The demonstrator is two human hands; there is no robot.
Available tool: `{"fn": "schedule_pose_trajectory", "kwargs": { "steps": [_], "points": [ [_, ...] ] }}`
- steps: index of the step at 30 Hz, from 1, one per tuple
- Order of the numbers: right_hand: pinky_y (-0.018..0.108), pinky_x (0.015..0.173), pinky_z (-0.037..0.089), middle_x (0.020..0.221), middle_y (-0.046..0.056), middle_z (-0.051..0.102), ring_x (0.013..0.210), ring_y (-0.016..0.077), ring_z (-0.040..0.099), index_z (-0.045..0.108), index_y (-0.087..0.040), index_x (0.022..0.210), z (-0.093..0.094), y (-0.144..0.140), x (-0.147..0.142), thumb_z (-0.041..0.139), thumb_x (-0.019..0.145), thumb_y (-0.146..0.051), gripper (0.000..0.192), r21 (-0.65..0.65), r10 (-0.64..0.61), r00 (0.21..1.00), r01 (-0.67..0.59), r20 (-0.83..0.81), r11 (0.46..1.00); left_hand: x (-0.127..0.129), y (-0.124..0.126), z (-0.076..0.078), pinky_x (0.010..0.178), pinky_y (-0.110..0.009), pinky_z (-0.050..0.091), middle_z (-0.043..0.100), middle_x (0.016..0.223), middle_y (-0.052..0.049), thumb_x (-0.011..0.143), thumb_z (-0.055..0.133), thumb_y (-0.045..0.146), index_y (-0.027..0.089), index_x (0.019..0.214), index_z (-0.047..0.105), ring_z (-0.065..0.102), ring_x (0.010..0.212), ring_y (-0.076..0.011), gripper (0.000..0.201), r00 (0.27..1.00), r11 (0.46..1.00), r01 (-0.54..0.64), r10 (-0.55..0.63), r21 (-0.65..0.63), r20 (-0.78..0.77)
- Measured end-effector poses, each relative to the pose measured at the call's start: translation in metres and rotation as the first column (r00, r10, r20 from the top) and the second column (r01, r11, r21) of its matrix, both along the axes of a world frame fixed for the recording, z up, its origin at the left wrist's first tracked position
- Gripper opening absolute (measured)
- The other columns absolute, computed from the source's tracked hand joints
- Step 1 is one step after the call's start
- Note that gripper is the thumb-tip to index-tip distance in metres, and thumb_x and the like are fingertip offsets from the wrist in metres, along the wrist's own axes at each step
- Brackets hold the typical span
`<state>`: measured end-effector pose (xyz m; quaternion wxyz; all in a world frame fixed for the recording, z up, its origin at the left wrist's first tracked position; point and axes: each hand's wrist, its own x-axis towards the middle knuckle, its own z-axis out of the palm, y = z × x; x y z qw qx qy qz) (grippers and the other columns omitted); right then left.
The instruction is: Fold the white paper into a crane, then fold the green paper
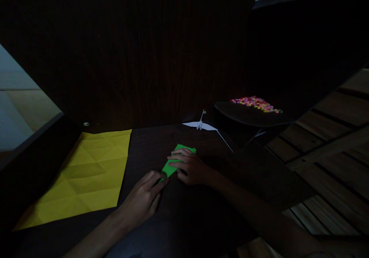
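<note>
Pressing down on a folded green paper (pixel 176 161), a person works with both bare hands at a dark bench (pixel 190 215) in a dimly lit room. The right hand (pixel 191 167) lies flat over the middle of the green paper, fingers extended and spread across it, not gripping. The left hand (pixel 145 200) sits just beside and nearer the person, its fingertips pinching or touching the paper's near tip; the light is too low to tell which. The green paper lies flat on the bench, angled away from the left hand, its far corner poking out beyond the right hand's fingers. Well to the left of the left hand, a large creased yellow sheet (pixel 86 173) lies open on the bench, apart from both hands. Beyond the right hand, toward the dark wood-panelled wall, a white paper crane (pixel 200 125) stands with wings spread. Farther beyond and to the right of that hand, a dark tray (pixel 250 115) carries a patch of small pink and yellow pieces (pixel 255 103). Slatted wooden flooring (pixel 331 150) shows off to the right.
</note>
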<state>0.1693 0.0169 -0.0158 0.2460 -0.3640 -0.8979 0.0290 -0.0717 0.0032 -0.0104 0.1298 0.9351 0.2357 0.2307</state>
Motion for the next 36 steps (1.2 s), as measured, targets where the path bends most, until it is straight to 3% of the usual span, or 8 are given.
{"fn": "schedule_pose_trajectory", "kwargs": {
  "steps": [3,9,15,25,32,36],
  "points": [
    [0.043,0.091,0.045,0.117,0.009,0.067,0.107,0.0242,0.055,0.067,-0.018,0.109,0.002,-0.001,-0.001,0.058,0.084,-0.020,0.027,0.010,-0.003,1.000,0.003,0.016,1.000,-0.001,0.001,-0.001,0.082,-0.042,0.055,0.065,0.100,-0.010,0.082,0.044,0.002,0.018,0.116,0.063,0.059,0.090,-0.0245,0.041,0.999,0.998,-0.047,0.047,0.038,0.012],
    [0.041,0.086,0.043,0.097,0.009,0.066,0.092,0.0234,0.054,0.068,-0.016,0.094,0.008,-0.005,-0.006,0.058,0.089,-0.030,0.018,0.090,-0.031,0.997,0.024,0.072,0.996,0.000,0.003,-0.001,0.082,-0.039,0.053,0.065,0.099,-0.008,0.085,0.045,0.005,0.018,0.116,0.061,0.059,0.091,-0.0229,0.038,0.994,0.995,-0.094,0.092,0.037,0.063],
    [0.039,0.084,0.042,0.096,0.010,0.065,0.091,0.0233,0.051,0.066,-0.016,0.093,0.007,-0.006,-0.008,0.057,0.090,-0.034,0.020,0.113,-0.025,0.993,0.012,0.116,0.994,0.003,0.005,-0.002,0.081,-0.037,0.053,0.067,0.101,-0.007,0.095,0.045,0.015,0.019,0.115,0.062,0.061,0.090,-0.0212,0.027,0.988,0.991,-0.133,0.131,0.029,0.082],
    [0.044,0.089,0.036,0.086,0.007,0.066,0.094,0.0244,0.051,0.066,-0.018,0.083,0.007,-0.005,-0.012,0.054,0.093,-0.031,0.021,0.200,-0.054,0.990,0.027,0.133,0.979,0.001,0.006,-0.003,0.075,-0.033,0.052,0.068,0.090,-0.006,0.096,0.044,0.016,0.020,0.131,0.052,0.060,0.082,-0.0204,0.037,0.987,0.991,-0.131,0.127,0.040,0.099],
    [0.047,0.095,0.033,0.092,0.007,0.069,0.100,0.0251,0.052,0.068,-0.019,0.091,0.007,-0.006,-0.012,0.053,0.094,-0.030,0.019,0.193,-0.078,0.992,0.056,0.104,0.980,-0.001,0.004,-0.003,0.073,-0.034,0.052,0.065,0.085,-0.006,0.095,0.046,0.015,0.017,0.123,0.056,0.060,0.080,-0.0199,0.030,0.993,0.998,-0.067,0.065,0.016,0.100],
    [0.047,0.096,0.033,0.098,0.007,0.071,0.103,0.0255,0.053,0.068,-0.019,0.099,0.006,-0.006,-0.012,0.053,0.094,-0.030,0.019,0.178,-0.074,0.991,0.053,0.112,0.983,0.000,0.003,-0.001,0.078,-0.034,0.055,0.068,0.095,-0.008,0.094,0.048,0.015,0.017,0.116,0.060,0.063,0.086,-0.0196,0.025,0.994,1.000,-0.016,0.019,-0.026,0.110]
  ]
}}
